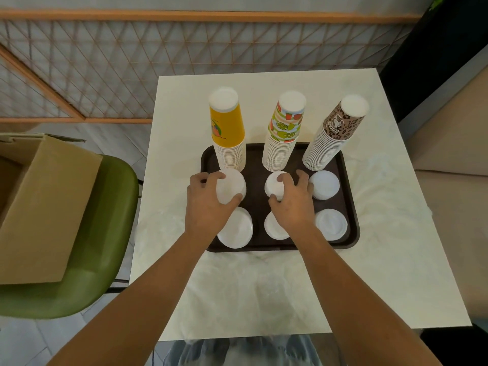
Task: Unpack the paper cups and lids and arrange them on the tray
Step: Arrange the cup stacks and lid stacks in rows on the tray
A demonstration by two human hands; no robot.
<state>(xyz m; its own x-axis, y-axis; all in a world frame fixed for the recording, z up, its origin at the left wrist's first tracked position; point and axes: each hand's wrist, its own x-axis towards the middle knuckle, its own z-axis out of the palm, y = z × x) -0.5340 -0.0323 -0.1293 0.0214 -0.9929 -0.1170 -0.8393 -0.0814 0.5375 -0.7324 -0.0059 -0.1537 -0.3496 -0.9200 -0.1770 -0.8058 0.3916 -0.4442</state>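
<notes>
Head view. The tray [257, 207] on the desk [184, 101] carries three upturned cup stacks along its far side: yellow [229, 133], fruit-print [282, 138] and leopard [330, 138]. Six lid stacks stand before them in two rows. The left hand [208, 202] grips the far-left lids [233, 184], fingers curled round them. The right hand [293, 202] likewise grips the far-middle lids [273, 184]. Plastic wrap [250, 286] lies on the desk. Inside of the box [39, 207]: not visible. Judgement: unpacking appears done; only straightening the lids remains.

Cardboard box [39, 207] on green chair [105, 247] (left of white table [396, 260]).
</notes>
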